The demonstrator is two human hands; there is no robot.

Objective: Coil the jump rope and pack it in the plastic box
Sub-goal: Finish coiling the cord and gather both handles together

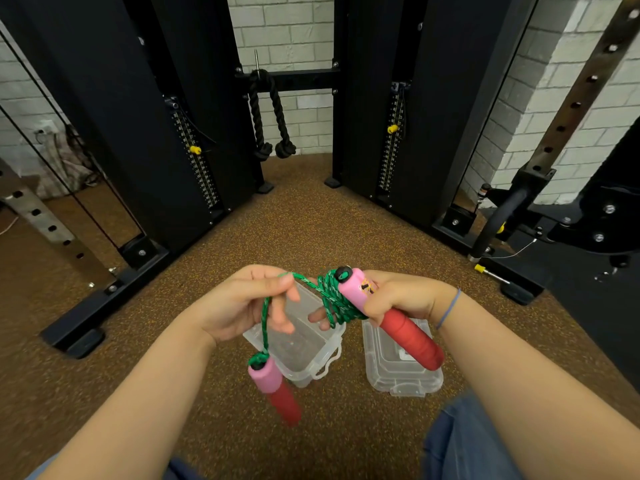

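Observation:
My right hand (401,299) grips one pink and red handle (398,323) of the jump rope, with the green cord (334,299) wound in several loops around the fingers beside it. My left hand (249,299) pinches a free stretch of the cord, and the second pink and red handle (273,389) dangles from it. Below both hands the clear plastic box (304,344) stands open on the floor. Its clear lid (401,368) lies to the right of it.
Brown speckled rubber floor (294,230) all around. Black cable-machine columns (145,133) rise to the left and right, with a black rope attachment (273,116) hanging between them. A rack base (104,299) sits at left, more equipment (571,220) at right. My knee in jeans (467,441) is at lower right.

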